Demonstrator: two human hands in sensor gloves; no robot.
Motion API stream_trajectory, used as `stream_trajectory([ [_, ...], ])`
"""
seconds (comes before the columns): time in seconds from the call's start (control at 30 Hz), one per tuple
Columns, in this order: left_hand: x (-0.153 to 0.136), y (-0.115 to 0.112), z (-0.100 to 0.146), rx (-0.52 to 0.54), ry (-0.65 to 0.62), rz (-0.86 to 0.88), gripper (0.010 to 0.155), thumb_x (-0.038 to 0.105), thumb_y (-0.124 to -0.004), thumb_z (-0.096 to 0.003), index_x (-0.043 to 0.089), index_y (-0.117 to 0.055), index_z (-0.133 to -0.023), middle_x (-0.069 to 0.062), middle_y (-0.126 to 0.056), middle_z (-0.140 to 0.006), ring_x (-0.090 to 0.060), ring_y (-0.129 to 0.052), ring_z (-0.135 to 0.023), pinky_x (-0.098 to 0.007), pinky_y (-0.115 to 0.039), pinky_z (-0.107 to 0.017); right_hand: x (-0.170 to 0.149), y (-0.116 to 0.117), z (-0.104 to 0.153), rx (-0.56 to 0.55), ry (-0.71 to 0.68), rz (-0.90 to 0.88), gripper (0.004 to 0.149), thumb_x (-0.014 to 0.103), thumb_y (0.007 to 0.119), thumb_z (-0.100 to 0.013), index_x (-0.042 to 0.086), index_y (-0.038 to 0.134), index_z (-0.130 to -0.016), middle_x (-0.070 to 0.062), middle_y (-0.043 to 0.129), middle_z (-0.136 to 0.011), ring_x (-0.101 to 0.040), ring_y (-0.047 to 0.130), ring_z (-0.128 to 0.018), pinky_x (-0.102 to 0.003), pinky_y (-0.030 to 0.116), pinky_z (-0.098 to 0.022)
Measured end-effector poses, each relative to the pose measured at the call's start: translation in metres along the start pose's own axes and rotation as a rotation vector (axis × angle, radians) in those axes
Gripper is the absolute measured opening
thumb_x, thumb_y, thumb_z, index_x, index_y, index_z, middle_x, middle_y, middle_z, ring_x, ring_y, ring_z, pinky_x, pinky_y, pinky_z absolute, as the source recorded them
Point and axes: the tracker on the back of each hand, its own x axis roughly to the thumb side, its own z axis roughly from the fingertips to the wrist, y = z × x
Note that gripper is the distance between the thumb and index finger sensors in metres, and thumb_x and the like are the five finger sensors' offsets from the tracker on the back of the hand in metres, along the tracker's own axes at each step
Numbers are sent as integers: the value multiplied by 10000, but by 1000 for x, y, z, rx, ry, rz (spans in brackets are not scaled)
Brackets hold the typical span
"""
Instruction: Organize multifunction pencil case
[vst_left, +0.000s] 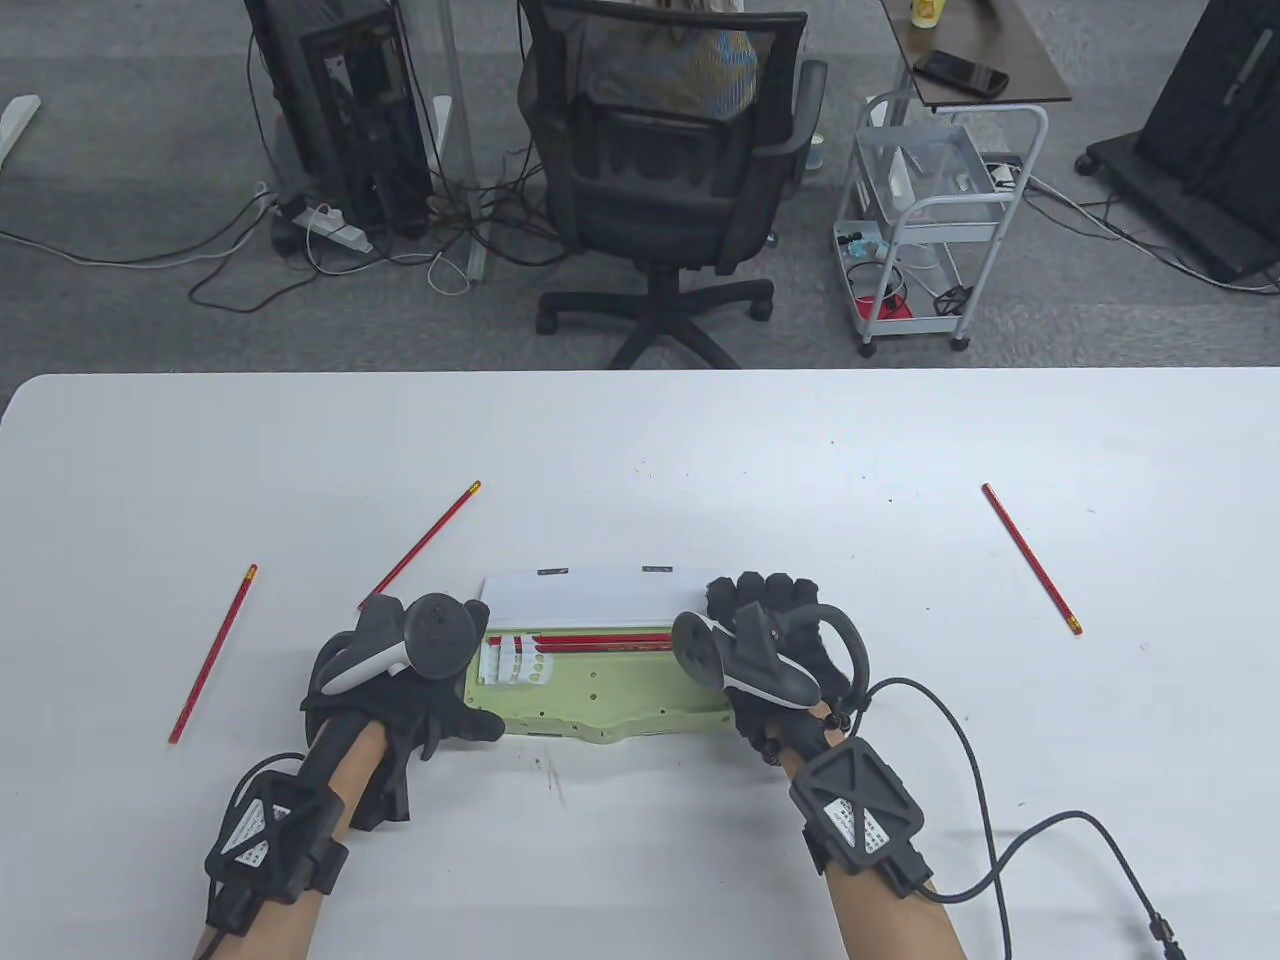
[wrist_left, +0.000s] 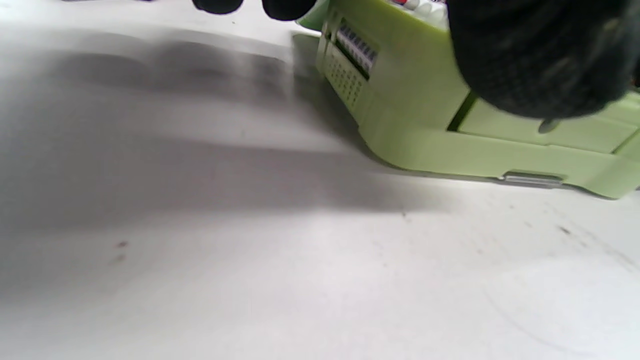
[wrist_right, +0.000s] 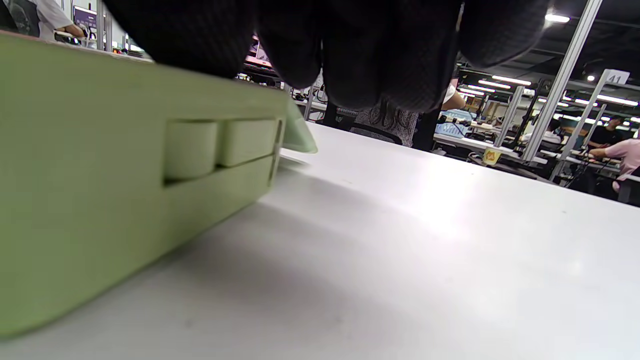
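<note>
A light green pencil case (vst_left: 600, 692) (wrist_left: 415, 125) (wrist_right: 100, 200) lies open near the table's front edge, with its white lid (vst_left: 590, 598) tipped back. Two red pencils (vst_left: 600, 640) lie in its upper slots beside white clips (vst_left: 512, 662). My left hand (vst_left: 400, 690) (wrist_left: 540, 55) holds the case's left end, thumb on the front corner; its fingertips are mostly hidden. At the right end, my right hand (vst_left: 765, 620) (wrist_right: 350, 50) curls its fingers over the top edge. Three loose red pencils lie on the table: one (vst_left: 420, 548) behind my left hand, one (vst_left: 212, 655) far left, one (vst_left: 1032, 558) far right.
The white table (vst_left: 640, 450) stretches wide around the case. A cable (vst_left: 985, 800) trails from my right wrist across the front right. Beyond the far edge stand an office chair (vst_left: 665, 150) and a white trolley (vst_left: 930, 210).
</note>
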Motion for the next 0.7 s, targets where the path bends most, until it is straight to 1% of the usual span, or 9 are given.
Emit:
stream_trajectory([
  [0.1,0,0,0,0,0,1,1158,617,-841,-285,174,-191,-1134,-161,-327,-1241,-507,-380,-1123,-749,-427,-719,3,0,-1,-9,-11,41,605,385,741,-522,78,650,-1035,-253,727,-1007,-515,792,-892,-671,663,-675],
  [0.3,0,0,0,-1,0,0,1157,617,-841,-285,174,-193,-1134,-160,-327,-1241,-508,-380,-1123,-749,-425,-720,4,-1,-1,-10,-14,35,594,370,740,-524,78,653,-1033,-251,730,-1004,-513,794,-891,-670,664,-675],
  [0.33,0,0,0,-1,0,0,1157,616,-842,-284,175,-193,-1134,-162,-328,-1240,-507,-380,-1123,-749,-425,-720,5,-2,-1,-10,-19,21,606,391,731,-521,77,653,-1034,-252,732,-1003,-514,794,-891,-669,666,-675],
  [0.4,0,0,0,0,0,-1,1157,617,-841,-284,175,-194,-1134,-161,-328,-1240,-506,-381,-1124,-749,-426,-720,8,-1,-2,-1,-24,-28,616,399,731,-521,71,652,-1036,-257,723,-1010,-519,791,-890,-673,663,-674],
  [0.43,0,0,0,0,0,-1,1158,617,-841,-284,173,-193,-1134,-160,-327,-1241,-508,-381,-1123,-749,-426,-720,10,-2,-2,-1,-25,-24,615,398,731,-521,71,652,-1036,-259,722,-1009,-520,790,-891,-674,662,-674],
  [0.57,0,0,0,0,0,1,1159,617,-842,-282,174,-193,-1134,-160,-327,-1241,-505,-382,-1124,-749,-427,-720,18,-4,-3,-18,-51,55,594,372,734,-526,74,653,-1034,-253,728,-1006,-513,793,-892,-668,667,-674],
  [0.7,0,0,0,0,0,0,1157,617,-841,-284,174,-192,-1134,-161,-329,-1240,-504,-382,-1124,-748,-427,-721,19,-1,-3,-8,-45,21,571,344,726,-537,70,653,-1032,-255,727,-1004,-516,792,-889,-665,669,-672],
])
